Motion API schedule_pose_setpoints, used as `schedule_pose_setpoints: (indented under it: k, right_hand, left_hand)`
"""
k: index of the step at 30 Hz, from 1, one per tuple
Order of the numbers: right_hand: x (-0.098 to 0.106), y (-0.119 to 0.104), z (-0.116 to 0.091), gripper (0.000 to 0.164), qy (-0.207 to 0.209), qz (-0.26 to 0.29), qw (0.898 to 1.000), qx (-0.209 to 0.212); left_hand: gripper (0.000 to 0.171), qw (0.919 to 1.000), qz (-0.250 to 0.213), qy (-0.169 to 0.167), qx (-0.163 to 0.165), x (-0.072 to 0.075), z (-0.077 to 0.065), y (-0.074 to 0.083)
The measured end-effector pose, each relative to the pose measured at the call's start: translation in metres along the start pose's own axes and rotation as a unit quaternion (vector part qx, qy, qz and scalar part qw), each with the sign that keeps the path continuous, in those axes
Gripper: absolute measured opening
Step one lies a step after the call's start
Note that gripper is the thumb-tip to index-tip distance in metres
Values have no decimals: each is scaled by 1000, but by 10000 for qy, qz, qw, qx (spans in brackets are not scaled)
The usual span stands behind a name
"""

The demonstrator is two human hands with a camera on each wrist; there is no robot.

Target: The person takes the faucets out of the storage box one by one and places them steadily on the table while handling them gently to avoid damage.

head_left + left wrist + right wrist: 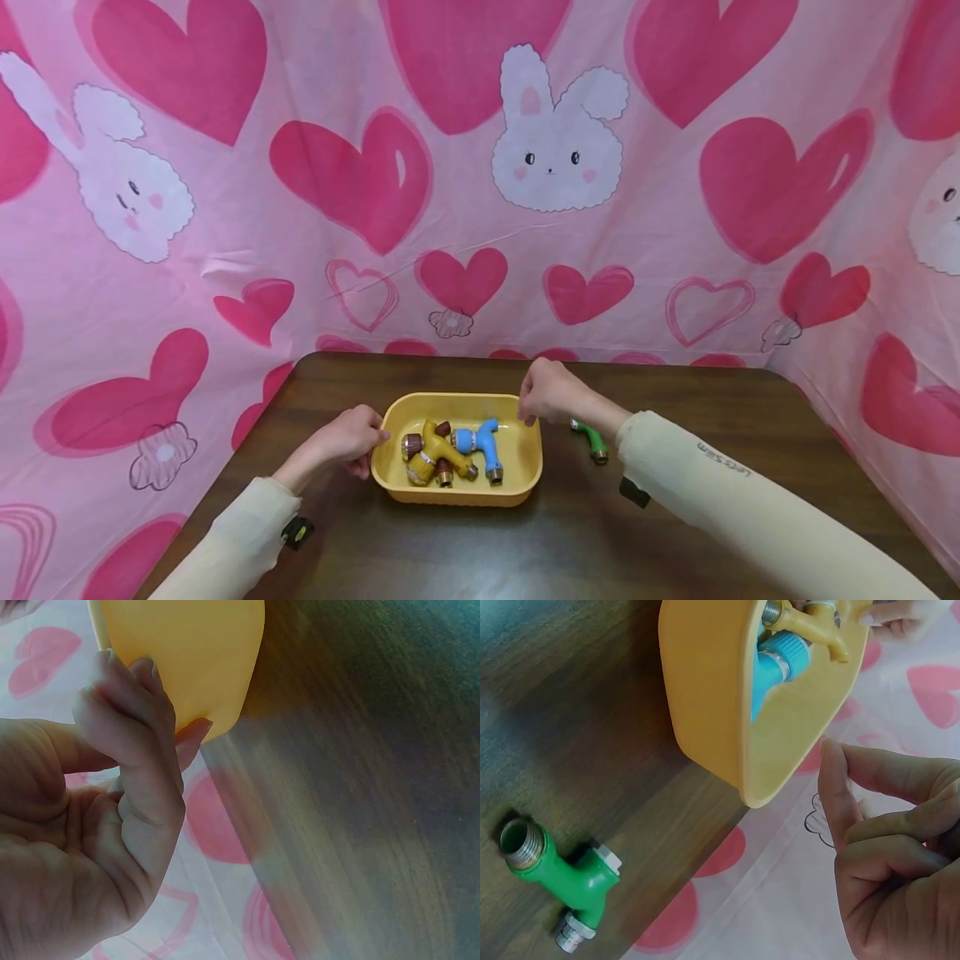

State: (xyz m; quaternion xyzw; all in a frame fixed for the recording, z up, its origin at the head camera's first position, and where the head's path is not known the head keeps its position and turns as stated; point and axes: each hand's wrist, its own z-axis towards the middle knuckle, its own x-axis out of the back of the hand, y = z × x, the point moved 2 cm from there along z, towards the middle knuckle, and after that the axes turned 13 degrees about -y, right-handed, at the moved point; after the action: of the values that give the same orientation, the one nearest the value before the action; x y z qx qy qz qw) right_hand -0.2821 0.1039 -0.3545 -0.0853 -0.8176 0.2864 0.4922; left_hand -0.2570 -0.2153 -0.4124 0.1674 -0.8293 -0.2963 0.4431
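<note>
A yellow plastic basin stands on the table with several taps inside. A yellow tap lies over a brown tap, which is partly hidden. To their right lies a light blue tap. My left hand grips the basin's left rim, its thumb showing at the edge; other fingers bend against the outer wall in the left wrist view. At the back right corner, my right hand pinches the rim between thumb and index finger, the other fingers curled. A green tap lies on the table right of the basin.
The dark wooden table ends at a pink cloth printed with hearts and rabbits, hanging behind and at both sides. My right forearm passes over the table close to the green tap.
</note>
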Motion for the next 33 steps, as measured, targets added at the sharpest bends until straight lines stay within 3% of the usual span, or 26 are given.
schedule_pose_setpoints:
  k: [33]
  right_hand:
    - [-26,-9,23,23,-208,-135,9996,-112]
  left_hand:
    - [14,10000,32,-5,25,0,0,-1]
